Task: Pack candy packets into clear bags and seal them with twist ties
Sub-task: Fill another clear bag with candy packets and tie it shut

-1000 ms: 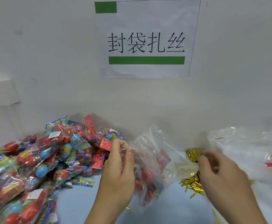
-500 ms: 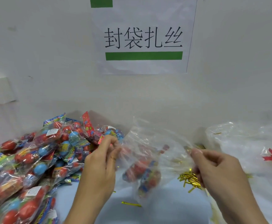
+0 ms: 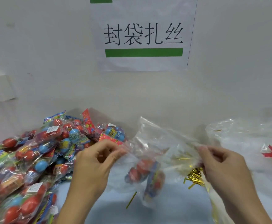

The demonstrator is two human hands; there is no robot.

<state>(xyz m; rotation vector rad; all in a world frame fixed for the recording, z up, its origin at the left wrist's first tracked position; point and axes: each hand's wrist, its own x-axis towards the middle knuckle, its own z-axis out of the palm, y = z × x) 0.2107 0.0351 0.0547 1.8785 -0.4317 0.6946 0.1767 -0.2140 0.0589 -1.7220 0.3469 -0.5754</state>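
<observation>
Clear bag, centre, above table: candy packets inside, mouth untied (left hand and right hand pinch its corners). Twist ties near right; loose candy pile left awaits bagging.

Clear bag held up between both hands — left hand pinching its left edge, right hand its right. Candy packets hang inside. Left of the bag: heap of packets; right of it — gold twist ties on the table.
</observation>
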